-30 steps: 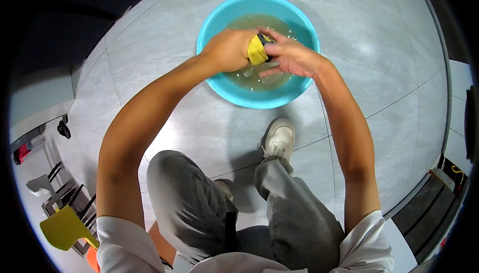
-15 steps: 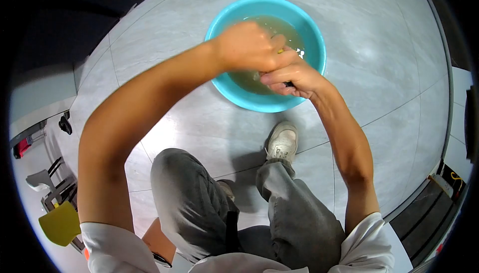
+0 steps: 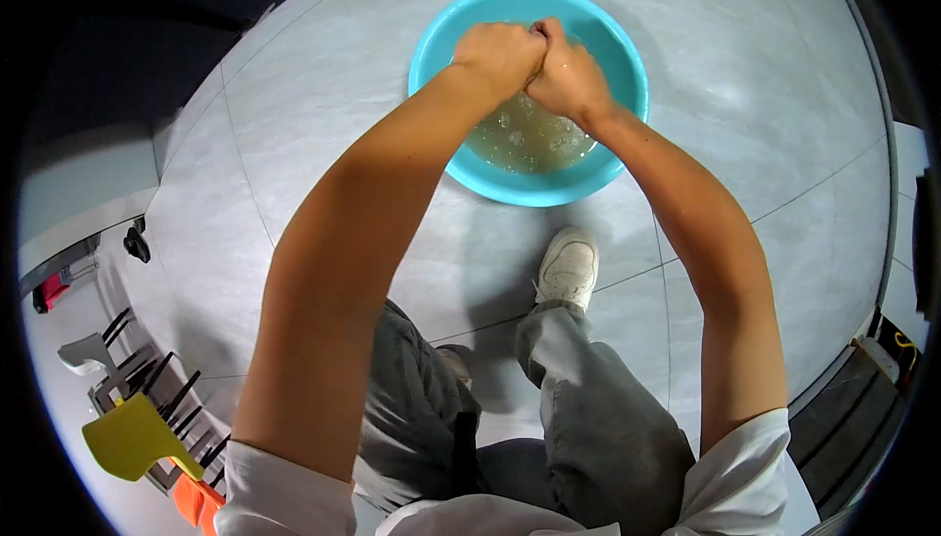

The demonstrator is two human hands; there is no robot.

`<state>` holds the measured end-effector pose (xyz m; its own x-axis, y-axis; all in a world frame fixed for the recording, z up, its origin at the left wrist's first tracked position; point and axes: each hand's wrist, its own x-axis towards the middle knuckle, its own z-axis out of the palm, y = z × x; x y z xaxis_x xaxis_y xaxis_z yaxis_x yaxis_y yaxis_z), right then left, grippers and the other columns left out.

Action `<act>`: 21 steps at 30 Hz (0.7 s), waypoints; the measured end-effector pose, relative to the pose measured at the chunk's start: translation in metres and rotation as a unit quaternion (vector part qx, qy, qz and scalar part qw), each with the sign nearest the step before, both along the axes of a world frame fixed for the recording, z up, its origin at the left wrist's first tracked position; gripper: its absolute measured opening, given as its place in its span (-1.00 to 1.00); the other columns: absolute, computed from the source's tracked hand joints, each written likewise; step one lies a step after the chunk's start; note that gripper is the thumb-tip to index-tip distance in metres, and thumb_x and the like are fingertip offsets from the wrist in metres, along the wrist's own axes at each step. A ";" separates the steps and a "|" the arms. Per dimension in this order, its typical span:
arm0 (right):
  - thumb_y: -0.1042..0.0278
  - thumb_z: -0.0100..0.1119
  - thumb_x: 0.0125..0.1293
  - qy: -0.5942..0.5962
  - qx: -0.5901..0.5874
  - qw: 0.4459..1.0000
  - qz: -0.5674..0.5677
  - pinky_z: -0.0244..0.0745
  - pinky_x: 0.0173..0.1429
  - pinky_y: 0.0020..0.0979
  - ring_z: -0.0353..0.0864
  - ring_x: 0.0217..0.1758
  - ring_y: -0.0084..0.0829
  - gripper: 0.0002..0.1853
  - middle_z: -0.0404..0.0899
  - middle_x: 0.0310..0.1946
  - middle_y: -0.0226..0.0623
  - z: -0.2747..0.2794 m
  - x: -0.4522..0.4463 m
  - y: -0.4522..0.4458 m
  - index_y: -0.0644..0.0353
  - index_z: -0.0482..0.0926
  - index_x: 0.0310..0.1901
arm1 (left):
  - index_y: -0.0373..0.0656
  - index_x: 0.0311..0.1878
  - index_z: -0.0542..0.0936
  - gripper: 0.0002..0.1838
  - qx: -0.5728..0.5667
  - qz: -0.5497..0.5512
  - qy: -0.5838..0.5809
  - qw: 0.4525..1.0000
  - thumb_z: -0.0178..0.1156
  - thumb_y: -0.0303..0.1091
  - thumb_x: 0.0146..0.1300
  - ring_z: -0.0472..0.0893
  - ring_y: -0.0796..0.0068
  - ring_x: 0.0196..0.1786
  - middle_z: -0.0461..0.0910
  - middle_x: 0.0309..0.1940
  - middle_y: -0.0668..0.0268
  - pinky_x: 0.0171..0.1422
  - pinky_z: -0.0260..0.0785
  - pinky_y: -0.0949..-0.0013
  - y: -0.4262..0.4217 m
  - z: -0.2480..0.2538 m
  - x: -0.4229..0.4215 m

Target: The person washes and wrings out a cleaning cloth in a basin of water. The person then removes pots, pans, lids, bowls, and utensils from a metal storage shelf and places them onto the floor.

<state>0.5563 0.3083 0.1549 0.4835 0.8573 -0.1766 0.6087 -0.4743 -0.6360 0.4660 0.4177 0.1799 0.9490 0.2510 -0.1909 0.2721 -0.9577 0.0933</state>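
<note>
A round turquoise basin [image 3: 529, 191] stands on the floor, holding cloudy brownish water [image 3: 529, 139] with bubbles on top. Over its far half, my left hand [image 3: 498, 54] is closed in a fist, knuckles up. Pressed against it from the right is my right hand [image 3: 570, 73], also closed, with its thumb side toward the left fist. A small dark bit shows where the two hands meet; whatever they grip is otherwise hidden by the fingers. Both hands look wet.
Grey floor tiles [image 3: 745, 144] surround the basin. My white shoe [image 3: 569, 267] is just this side of it. Yellow [image 3: 132, 438] and orange [image 3: 196, 505] chairs stand at lower left, and a dark slatted surface [image 3: 848, 423] lies at lower right.
Both hands have shifted toward the basin's far side and turned, the right one now more upright. The yellow bit seen between them earlier is hidden, and more water shows.
</note>
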 end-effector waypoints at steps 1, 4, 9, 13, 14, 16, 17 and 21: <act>0.28 0.31 0.17 -0.028 0.004 0.999 0.023 0.58 0.05 0.01 0.69 -0.03 0.13 -0.37 0.70 -0.13 0.10 0.000 0.002 0.000 0.12 0.32 0.27 | -0.27 -0.10 0.67 -0.74 -0.020 0.020 0.010 1.000 0.23 -0.44 0.12 0.75 -0.02 -0.24 0.74 -0.28 0.00 -0.16 0.61 0.00 0.000 0.001 0.000; 0.28 0.30 0.16 -0.113 0.025 0.989 0.088 0.60 -0.17 0.03 0.72 -0.22 0.08 -0.43 0.72 -0.31 -0.02 0.000 0.008 0.002 0.08 0.33 0.20 | -0.27 -0.18 0.69 -0.78 -0.080 0.072 0.037 0.994 0.22 -0.42 0.12 0.73 -0.06 -0.17 0.74 -0.22 0.01 -0.08 0.60 -0.01 0.000 0.005 0.000; 0.36 0.26 0.16 -0.222 0.023 0.958 0.180 0.57 -0.38 0.00 0.70 -0.43 0.01 -0.45 0.70 -0.49 -0.17 -0.002 0.016 0.002 0.02 0.32 0.20 | -0.30 -0.22 0.67 -0.80 -0.175 0.169 0.064 0.968 0.19 -0.43 0.11 0.70 -0.09 -0.06 0.72 -0.12 -0.04 0.02 0.57 0.00 -0.004 0.006 -0.002; 0.40 0.30 0.13 -0.302 0.069 0.935 0.172 0.59 -0.37 -0.07 0.73 -0.38 -0.04 -0.35 0.72 -0.41 -0.20 0.013 0.024 -0.004 -0.02 0.30 0.29 | -0.29 0.00 0.60 -0.68 -0.141 0.130 0.004 0.981 0.18 -0.48 0.14 0.70 -0.06 -0.04 0.71 -0.12 -0.05 0.02 0.55 0.01 -0.011 0.028 -0.006; 0.41 0.32 0.12 -0.317 0.128 0.923 0.175 0.59 -0.37 -0.09 0.74 -0.37 -0.06 -0.31 0.73 -0.38 -0.21 0.021 0.030 -0.010 -0.03 0.30 0.31 | -0.28 0.06 0.57 -0.63 -0.116 0.116 -0.058 0.985 0.21 -0.48 0.15 0.71 -0.02 -0.07 0.72 -0.16 -0.02 0.00 0.55 0.03 -0.012 0.030 -0.012; 0.40 0.37 0.08 -0.303 0.184 0.924 0.143 0.60 -0.35 -0.11 0.75 -0.34 -0.05 -0.24 0.73 -0.32 -0.20 0.040 0.031 -0.018 -0.05 0.29 0.36 | -0.26 0.17 0.51 -0.53 -0.168 0.107 -0.175 0.964 0.27 -0.46 0.15 0.72 0.09 -0.13 0.72 -0.21 0.06 -0.07 0.55 0.09 -0.009 0.035 -0.025; 0.38 0.39 0.06 -0.278 0.182 0.937 0.107 0.61 -0.32 -0.11 0.74 -0.32 -0.03 -0.20 0.73 -0.28 -0.19 0.054 0.027 -0.022 -0.04 0.29 0.38 | -0.25 0.21 0.48 -0.48 -0.239 0.110 -0.230 0.937 0.32 -0.44 0.15 0.72 0.15 -0.15 0.71 -0.22 0.11 -0.11 0.54 0.12 -0.005 0.043 -0.029; 0.32 0.42 0.02 -0.136 0.224 0.963 -0.063 0.65 -0.12 -0.15 0.75 -0.19 0.00 -0.20 0.74 -0.17 -0.08 0.064 0.017 -0.024 0.06 0.34 0.37 | -0.19 0.29 0.45 -0.37 -0.528 0.282 -0.167 0.784 0.42 -0.29 0.16 0.67 0.36 -0.11 0.67 -0.11 0.20 -0.15 0.49 0.30 -0.007 0.024 -0.038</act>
